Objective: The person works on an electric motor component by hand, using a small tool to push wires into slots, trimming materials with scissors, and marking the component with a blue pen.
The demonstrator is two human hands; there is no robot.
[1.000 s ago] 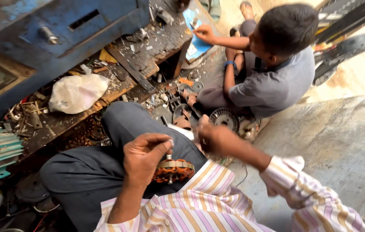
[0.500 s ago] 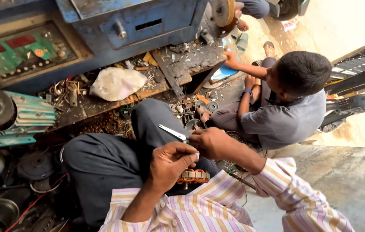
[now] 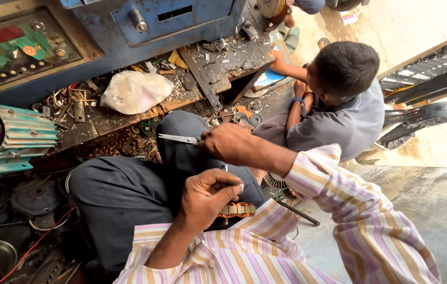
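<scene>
My right hand [image 3: 226,143] is raised above my bent knee and grips a pair of metal scissors [image 3: 178,139], blades pointing left. My left hand [image 3: 206,195] is closed around a round copper-wound motor coil [image 3: 237,210] held against my lap, most of the coil hidden by the fingers. I wear a striped pink-and-white shirt and dark grey trousers [image 3: 123,192].
A seated person in a grey shirt [image 3: 339,113] works close ahead on the right. A cluttered low wooden bench [image 3: 202,84] holds scrap, a white plastic bag [image 3: 135,92] and a blue machine [image 3: 128,31]. A teal finned motor [image 3: 15,137] lies left. Concrete floor [image 3: 423,210] spreads right.
The view has swung down and right. My right hand has lifted the scissors up over my knee, and my left hand has stayed closed on the coil.
</scene>
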